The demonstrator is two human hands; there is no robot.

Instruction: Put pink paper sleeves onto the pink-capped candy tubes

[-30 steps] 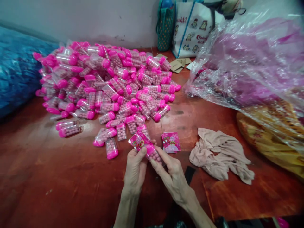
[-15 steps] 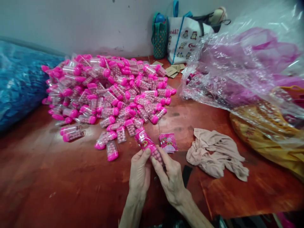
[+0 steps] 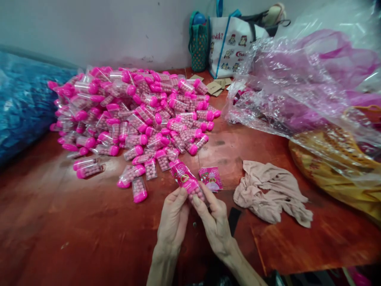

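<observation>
Between my two hands is a small clear container of pink balls (image 3: 197,193), tilted, with a printed pink wrapper (image 3: 182,174) over its far end. My left hand (image 3: 174,212) pinches the wrapper's near edge with thumb and fingers. My right hand (image 3: 214,218) grips the container's lower end, thumb on top. Just beyond, a flat printed pink wrapper piece (image 3: 210,178) lies on the table. A large heap of pink-capped containers (image 3: 133,111) full of pink balls spreads to the left, several lying loose at its front edge.
A crumpled beige cloth (image 3: 270,190) lies to the right. Clear and purple plastic bags (image 3: 300,87) and a yellow bag (image 3: 321,171) fill the far right. A blue plastic sack (image 3: 26,103) stands at left. A white tote bag (image 3: 226,51) and cardboard pieces (image 3: 218,85) are by the wall.
Both hands keep hold of the container and wrapper, shifting only slightly. The right thumb has moved a little on the container. The view has moved slightly.
</observation>
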